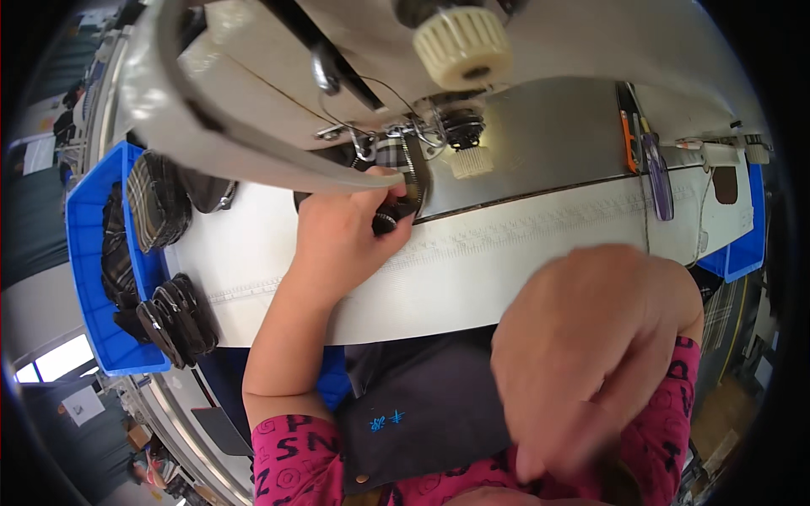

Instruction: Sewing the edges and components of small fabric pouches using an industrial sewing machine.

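My left hand (346,232) is at the sewing machine, thumb and fingers pinching the edge of a small dark zippered pouch (386,221). Plaid lining and a curved metal zipper show on the pouch, right under the needle area, and my fingers cover part of it. The machine's presser foot and needle parts (396,133) sit just beyond my fingertips. My right hand (591,337) is raised close to the camera, away from the pouch, with its fingers curled toward my body. Its fingertips are blurred, and whatever they may hold is hidden.
A blue bin (97,253) at left holds dark plaid pieces, with stacked dark pouches (179,320) beside it. A purple-handled tool (657,177) and an orange cutter (629,139) lie at right, near another blue bin (744,253). A ruler strip (506,228) crosses the white table.
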`<state>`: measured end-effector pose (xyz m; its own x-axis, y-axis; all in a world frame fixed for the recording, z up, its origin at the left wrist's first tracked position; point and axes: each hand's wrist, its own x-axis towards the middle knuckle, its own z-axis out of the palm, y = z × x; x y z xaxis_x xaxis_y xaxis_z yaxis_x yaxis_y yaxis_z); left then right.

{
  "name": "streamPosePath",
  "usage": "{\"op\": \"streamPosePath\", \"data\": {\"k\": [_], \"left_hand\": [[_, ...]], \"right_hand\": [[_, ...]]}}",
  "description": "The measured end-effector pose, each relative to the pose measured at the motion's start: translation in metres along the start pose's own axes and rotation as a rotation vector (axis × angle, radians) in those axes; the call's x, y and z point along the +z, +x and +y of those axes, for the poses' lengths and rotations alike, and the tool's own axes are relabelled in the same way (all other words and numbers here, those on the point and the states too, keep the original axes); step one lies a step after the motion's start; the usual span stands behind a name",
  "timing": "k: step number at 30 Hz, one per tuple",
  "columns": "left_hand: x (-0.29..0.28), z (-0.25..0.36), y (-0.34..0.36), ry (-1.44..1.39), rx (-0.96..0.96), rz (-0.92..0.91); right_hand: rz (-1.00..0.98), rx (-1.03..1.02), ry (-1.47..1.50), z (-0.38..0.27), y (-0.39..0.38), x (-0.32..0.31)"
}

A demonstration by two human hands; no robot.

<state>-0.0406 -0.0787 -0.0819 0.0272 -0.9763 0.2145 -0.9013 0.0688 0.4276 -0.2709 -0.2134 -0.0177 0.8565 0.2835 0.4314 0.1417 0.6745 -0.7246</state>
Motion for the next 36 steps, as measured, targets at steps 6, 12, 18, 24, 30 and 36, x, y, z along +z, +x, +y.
{"op": "streamPosePath", "data": {"k": [6, 12, 18, 24, 30, 36], "left_hand": [[0.003, -0.002, -0.003, -0.028, 0.038, 0.041], [0.004, -0.002, -0.005, -0.076, 0.0, 0.031], [0.004, -0.017, -0.009, -0.187, -0.047, 0.112], [-0.005, -0.016, -0.009, -0.481, -0.391, 0.103], [-0.017, -0.036, -0.009, -0.873, -0.57, 0.0], [-0.009, -0.048, -0.013, -0.958, -0.56, 0.034]], "right_hand": [[0.426, 0.396, -2.079, 0.019, -0.006, -0.046], [0.465, 0.743, -1.941, 0.043, -0.004, -0.068], [0.274, 0.538, -1.978, 0.052, -0.001, -0.061], [0.274, 0.431, -1.985, 0.061, -0.004, -0.06], [0.313, 0.32, -1.958, 0.065, -0.006, -0.061], [0.316, 0.363, -1.973, 0.067, -0.007, -0.06]]}}
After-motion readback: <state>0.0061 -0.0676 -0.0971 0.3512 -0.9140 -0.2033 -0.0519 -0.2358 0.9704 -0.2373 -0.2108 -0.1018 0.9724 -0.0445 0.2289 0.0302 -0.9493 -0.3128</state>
